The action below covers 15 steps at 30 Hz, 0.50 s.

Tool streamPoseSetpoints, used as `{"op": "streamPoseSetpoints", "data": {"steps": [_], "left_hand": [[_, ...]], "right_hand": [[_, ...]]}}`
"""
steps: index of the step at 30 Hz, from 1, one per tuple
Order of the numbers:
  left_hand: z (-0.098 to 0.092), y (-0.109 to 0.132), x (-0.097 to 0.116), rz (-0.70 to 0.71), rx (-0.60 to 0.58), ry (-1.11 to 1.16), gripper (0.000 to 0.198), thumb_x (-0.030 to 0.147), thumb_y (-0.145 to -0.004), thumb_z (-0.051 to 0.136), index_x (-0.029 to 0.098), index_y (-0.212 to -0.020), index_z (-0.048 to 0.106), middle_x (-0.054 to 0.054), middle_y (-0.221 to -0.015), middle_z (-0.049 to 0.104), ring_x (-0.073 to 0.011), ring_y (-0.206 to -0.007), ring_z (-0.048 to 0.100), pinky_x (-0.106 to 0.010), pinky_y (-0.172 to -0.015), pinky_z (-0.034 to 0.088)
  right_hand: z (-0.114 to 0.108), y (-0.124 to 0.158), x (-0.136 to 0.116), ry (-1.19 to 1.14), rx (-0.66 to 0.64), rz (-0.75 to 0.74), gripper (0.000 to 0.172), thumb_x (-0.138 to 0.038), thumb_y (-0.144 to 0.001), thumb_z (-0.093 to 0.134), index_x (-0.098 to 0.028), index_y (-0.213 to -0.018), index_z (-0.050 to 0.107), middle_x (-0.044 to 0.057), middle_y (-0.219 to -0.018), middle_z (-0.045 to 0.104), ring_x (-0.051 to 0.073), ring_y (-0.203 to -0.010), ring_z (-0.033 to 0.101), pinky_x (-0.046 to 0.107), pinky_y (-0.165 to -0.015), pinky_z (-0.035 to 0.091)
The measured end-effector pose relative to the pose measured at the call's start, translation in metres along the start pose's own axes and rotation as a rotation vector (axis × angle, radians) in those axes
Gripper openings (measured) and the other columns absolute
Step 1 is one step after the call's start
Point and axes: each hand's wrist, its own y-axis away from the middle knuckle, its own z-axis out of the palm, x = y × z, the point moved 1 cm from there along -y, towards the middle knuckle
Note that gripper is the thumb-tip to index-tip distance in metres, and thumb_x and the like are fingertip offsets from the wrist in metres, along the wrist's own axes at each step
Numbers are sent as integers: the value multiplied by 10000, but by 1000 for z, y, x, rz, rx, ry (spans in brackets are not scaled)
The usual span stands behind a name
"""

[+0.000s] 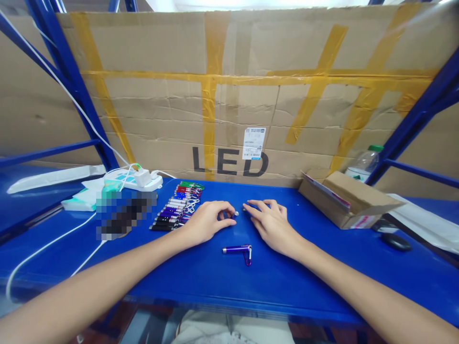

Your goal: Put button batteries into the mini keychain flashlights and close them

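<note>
My left hand [206,222] is curled above the blue table, thumb and forefinger bent toward each other. A small round silvery piece [236,213] is at their tips; it is too small to name surely. My right hand [272,224] rests palm down just to the right, fingers stretched out and slightly apart. By its fingertips a tiny dark and silvery bit [244,208] shows, partly hidden. Nearer to me, between the two hands, lies a purple penlight [236,249] with a purple carabiner clip [247,259] at its right end, touched by neither hand.
Left of my hands lies a row of several coloured penlights [175,205] with clips. Beyond it are a power strip [152,180], white cables and a tissue pack [81,199]. An open cardboard box [340,198], a bottle [366,162] and a black mouse [395,241] are at right. A large carton [172,114] stands behind.
</note>
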Motion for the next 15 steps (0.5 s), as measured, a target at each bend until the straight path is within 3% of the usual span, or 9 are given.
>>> {"op": "streamPoseSetpoints", "data": {"steps": [4,7,10,15], "left_hand": [[0,0,-1,1,2,2,150,263,-927,808,209,-1060,764,2,-1011,801,-170,-833,710,-283,-787,504],[0,1,-1,6,8,6,164,274,-935,794,208,-1083,768,-7,-1030,803,-173,-844,712,-285,-800,519],[1,1,-1,21,9,14,167,275,-939,784,201,-1088,770,-19,-1043,803,-177,-846,712,-288,-815,534],[1,1,-3,43,4,18,168,274,-944,782,202,-1095,769,-24,-1044,802,-180,-843,712,-287,-812,538]], "right_hand": [[1,1,1,6,-14,-32,437,-195,-1102,427,-249,-1478,642,149,-1554,605,405,-1315,475,649,-1035,387],[-3,0,1,-52,31,-55,294,-188,-1077,506,-258,-1243,739,136,-1392,698,364,-1256,513,614,-1028,375],[-7,0,1,-128,35,-44,173,-185,-1047,581,-260,-1054,737,103,-1230,744,332,-1169,544,579,-992,372],[-9,0,-1,-197,7,-40,149,-248,-1043,633,-294,-1125,749,99,-1185,750,333,-1136,551,575,-985,354]]}}
